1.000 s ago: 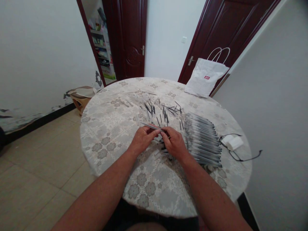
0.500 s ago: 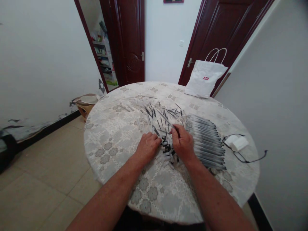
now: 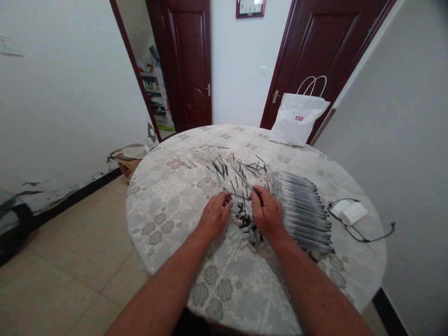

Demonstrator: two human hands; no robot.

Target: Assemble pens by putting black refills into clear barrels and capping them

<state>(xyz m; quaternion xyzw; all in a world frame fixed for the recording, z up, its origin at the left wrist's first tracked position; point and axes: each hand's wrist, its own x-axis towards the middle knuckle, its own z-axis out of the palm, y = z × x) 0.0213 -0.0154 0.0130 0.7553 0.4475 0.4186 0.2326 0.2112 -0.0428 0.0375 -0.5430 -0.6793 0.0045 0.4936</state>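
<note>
In my right hand is a slender grey pen barrel, its free end pointing away and to the left. My left hand is closed in a pinch on a thin pen refill, which spans the gap toward my right fingertips. Whether the refill touches the barrel cannot be made out. Just below the hands lies a heap of small black and clear pen parts. Beyond them are scattered dark refills and pale clear tubes. A row of pens lies right of my right hand.
The round table has a floral cloth. Black-framed glasses and a white folded tissue-like bundle lie on the right. A white paper bag stands at the far right edge. A stool is at the left.
My left hand has lifted from the heap of small parts and now pinches a thin refill near the right hand. The right hand still holds the barrel. The view has tilted up slightly.
</note>
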